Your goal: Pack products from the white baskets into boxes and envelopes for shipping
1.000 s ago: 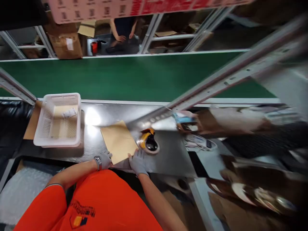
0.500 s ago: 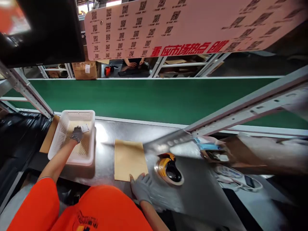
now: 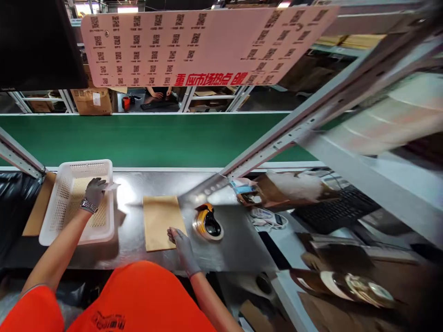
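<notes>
My left hand (image 3: 93, 192), in a grey glove with a wristwatch, is above the white perforated basket (image 3: 57, 219) and pinches a small white paper slip (image 3: 111, 186) at the basket's right rim. A brown flat envelope (image 3: 159, 221) lies on the steel bench. My right hand (image 3: 182, 244), gloved too, rests with fingers flat on the envelope's lower right corner. A yellow and black tape dispenser (image 3: 206, 224) sits just right of the envelope.
A green conveyor belt (image 3: 145, 138) runs behind the bench. A slanted metal rail (image 3: 294, 124) crosses overhead on the right. A black keyboard (image 3: 335, 212), cardboard pieces and tape rolls (image 3: 349, 283) are at the right. Another person's hands (image 3: 157, 94) show beyond the belt.
My left hand went from the envelope to the basket, took the white slip and now lifts it toward the basket's right rim. My right hand stayed on the envelope.
</notes>
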Demonstrator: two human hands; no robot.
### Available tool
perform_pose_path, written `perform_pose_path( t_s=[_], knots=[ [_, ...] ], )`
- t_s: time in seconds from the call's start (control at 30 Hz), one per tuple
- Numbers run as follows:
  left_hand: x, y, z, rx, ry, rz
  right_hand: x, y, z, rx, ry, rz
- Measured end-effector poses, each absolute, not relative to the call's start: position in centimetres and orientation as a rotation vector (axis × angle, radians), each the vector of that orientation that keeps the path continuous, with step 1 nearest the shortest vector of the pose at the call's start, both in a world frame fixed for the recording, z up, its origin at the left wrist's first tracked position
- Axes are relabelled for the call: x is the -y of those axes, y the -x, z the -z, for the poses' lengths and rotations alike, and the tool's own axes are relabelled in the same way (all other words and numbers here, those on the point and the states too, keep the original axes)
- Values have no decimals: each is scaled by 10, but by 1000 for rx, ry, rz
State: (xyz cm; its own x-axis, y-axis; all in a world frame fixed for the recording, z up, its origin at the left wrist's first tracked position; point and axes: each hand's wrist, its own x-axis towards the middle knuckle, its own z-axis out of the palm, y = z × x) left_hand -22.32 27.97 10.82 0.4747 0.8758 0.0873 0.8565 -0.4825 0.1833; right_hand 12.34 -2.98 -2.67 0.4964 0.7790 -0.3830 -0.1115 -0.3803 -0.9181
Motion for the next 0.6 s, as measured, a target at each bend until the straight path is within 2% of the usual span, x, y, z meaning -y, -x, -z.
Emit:
perform_pose_path(
  t_s=[0.17, 0.27, 0.33, 0.43, 0.5, 0.6],
  knots=[
    [-182, 136, -108, -673, -2793, -461, 15, -111, -38, 360, 1258, -1534],
    [-130, 91, -88, -259, -2712, -682, 25, -107, -60, 448, 1183, -1617],
    [-105, 72, -74, -324, -2545, -824, 37, -108, -66, 470, 1205, -1559],
    [-75, 57, -56, -823, -2045, -876, 55, -114, -65, 409, 1222, -1415],
    [-53, 48, -48, -994, -1610, -657, 64, -117, -60, 377, 1224, -1309],
    [-20, 34, -39, -872, -1184, -253, 77, -118, -50, 442, 1269, -1263]
  ],
)
